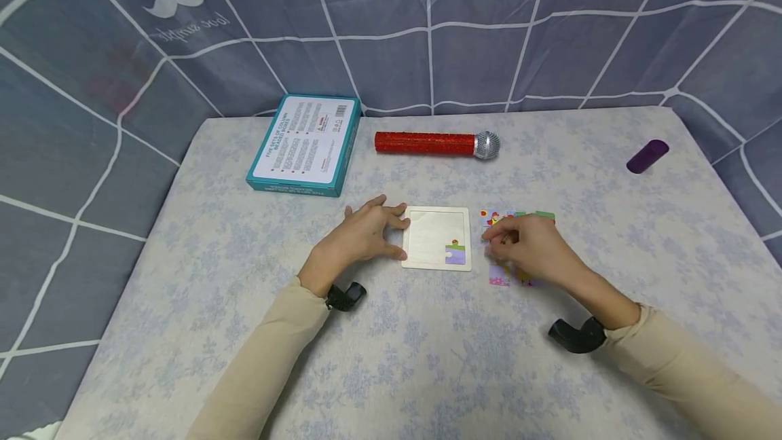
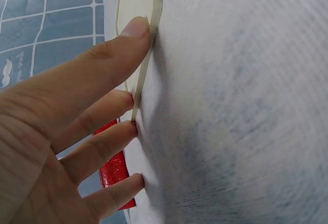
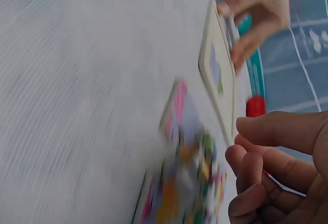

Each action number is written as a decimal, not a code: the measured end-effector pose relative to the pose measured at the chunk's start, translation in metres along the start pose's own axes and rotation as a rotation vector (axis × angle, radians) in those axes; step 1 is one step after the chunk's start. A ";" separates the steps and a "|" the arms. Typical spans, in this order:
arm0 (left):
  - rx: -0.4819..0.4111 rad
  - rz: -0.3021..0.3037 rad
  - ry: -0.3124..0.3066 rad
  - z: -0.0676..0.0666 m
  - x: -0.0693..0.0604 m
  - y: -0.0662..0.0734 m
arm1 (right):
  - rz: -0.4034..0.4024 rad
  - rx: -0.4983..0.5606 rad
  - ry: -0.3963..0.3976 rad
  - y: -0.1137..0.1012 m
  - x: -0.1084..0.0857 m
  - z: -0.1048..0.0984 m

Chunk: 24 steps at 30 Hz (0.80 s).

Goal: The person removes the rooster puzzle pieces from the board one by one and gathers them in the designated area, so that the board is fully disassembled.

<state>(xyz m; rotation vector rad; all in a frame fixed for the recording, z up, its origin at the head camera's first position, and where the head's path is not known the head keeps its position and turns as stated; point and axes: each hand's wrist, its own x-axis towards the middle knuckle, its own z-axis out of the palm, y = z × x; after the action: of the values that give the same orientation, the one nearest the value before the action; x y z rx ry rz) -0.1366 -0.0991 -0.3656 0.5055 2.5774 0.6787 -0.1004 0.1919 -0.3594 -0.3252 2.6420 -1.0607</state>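
Note:
A shallow square puzzle tray [image 1: 427, 236] lies on the table, with one lilac and green puzzle piece [image 1: 455, 254] in its near right corner. My left hand [image 1: 366, 229] holds the tray's left edge; in the left wrist view the thumb [image 2: 137, 27] rests on its rim and two fingertips touch its side. Over the loose puzzle pieces [image 1: 499, 276] right of the tray hovers my right hand [image 1: 528, 246]. Its fingers are loosely bent, the thumb close to the index finger, and I see nothing held between them. This hand hides several pieces, which look blurred in the right wrist view.
Behind the tray lies a red microphone [image 1: 427, 144] with a silver head. A teal and white box [image 1: 308, 144] lies at the back left. At the far right is a purple cylinder [image 1: 647, 156]. A grey curtain with white lines [image 1: 391, 73] borders the table.

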 end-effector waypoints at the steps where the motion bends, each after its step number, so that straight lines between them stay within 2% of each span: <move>1: 0.000 0.001 0.000 0.000 0.000 0.000 | -0.018 0.005 -0.010 -0.003 0.003 0.004; 8: 0.005 0.000 0.003 0.001 0.001 0.001 | -0.116 -0.029 -0.040 -0.016 0.016 0.023; 13: 0.008 0.007 0.005 0.000 0.001 0.002 | -0.132 -0.075 -0.032 -0.017 0.019 0.027; 20: -0.001 0.011 0.014 0.000 0.000 0.001 | -0.148 -0.072 -0.042 -0.018 0.019 0.028; 24: -0.006 0.007 0.012 0.000 0.000 0.000 | -0.140 -0.069 -0.017 -0.018 0.019 0.030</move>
<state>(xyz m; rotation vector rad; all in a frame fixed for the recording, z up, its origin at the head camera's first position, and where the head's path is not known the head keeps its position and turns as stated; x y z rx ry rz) -0.1368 -0.0988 -0.3656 0.5099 2.5854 0.6934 -0.1067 0.1544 -0.3712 -0.5380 2.6780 -1.0032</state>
